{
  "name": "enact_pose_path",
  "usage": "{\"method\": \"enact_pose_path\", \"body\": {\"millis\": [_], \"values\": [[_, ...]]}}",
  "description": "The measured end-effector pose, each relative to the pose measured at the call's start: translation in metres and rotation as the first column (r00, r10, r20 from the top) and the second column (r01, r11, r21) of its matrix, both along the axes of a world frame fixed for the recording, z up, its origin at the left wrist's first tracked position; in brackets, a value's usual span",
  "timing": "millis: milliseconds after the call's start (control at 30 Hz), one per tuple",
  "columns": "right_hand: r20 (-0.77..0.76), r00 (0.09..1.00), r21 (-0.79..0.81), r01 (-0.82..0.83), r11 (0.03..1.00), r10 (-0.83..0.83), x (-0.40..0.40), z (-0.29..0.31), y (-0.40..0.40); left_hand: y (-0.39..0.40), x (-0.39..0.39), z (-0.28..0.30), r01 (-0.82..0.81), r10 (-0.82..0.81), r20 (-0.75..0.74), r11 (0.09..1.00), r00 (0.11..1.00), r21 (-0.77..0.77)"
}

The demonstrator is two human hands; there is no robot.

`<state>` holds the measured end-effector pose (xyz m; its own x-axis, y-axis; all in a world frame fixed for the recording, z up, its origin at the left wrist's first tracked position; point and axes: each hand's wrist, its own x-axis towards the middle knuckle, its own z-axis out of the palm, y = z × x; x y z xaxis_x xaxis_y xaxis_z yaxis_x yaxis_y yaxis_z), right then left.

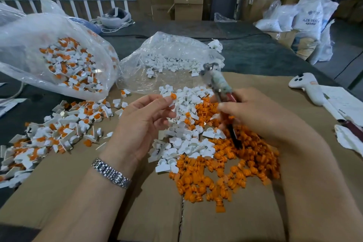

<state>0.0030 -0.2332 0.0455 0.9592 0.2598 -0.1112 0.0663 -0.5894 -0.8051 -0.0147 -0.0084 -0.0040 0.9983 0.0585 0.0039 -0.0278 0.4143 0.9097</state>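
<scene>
The orange-capped piece [173, 96] is held above the far middle of the cardboard sheet [78, 192]; all positions below are referred to that sheet.

1. The table [255, 51], covered in dark grey, is seen under the sheet and extends beyond its far edge.
2. A large clear bag [23, 45] of white-and-orange parts is laid off the sheet's far left corner, with its mouth turned toward the sheet.
3. A smaller clear bag [172, 53] of white parts is laid across the sheet's far edge.
4. A pile of white-and-orange parts [59, 129] is spread across the sheet's left edge and onto the table.
5. An orange pile [235, 167] is heaped right of the sheet's centre; a white pile [184, 139] is touching it on its left.
6. The right hand [261, 118] is held over the orange pile, its fingers wrapped round the red handles of a hand tool [216, 82]. The tool's head is blurred and points toward the sheet's far edge.
7. The left hand [143, 124] is raised over the sheet's centre, palm up. The orange-capped piece is pinched between its thumb and forefinger, just beside the tool.
</scene>
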Motion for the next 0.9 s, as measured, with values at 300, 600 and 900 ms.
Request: {"method": "enact_pose_path", "body": {"millis": [300, 600, 900], "values": [[-0.052, 0.965, -0.093, -0.259, 0.961, 0.255, -0.016, -0.002, 0.022, -0.001, -0.003, 0.003, -0.092, 0.091, 0.040, 0.996, 0.995, 0.013], [0.006, 0.958, -0.188, -0.280, 0.941, 0.287, -0.018, -0.003, 0.030, -0.004, -0.004, 0.003, -0.146, 0.144, 0.029, 0.985, 0.989, 0.095], [0.082, 0.973, -0.228, -0.191, 0.955, 0.215, -0.018, -0.009, 0.042, -0.002, -0.002, 0.001, -0.125, 0.127, -0.026, 0.990, 0.992, 0.067]]}}
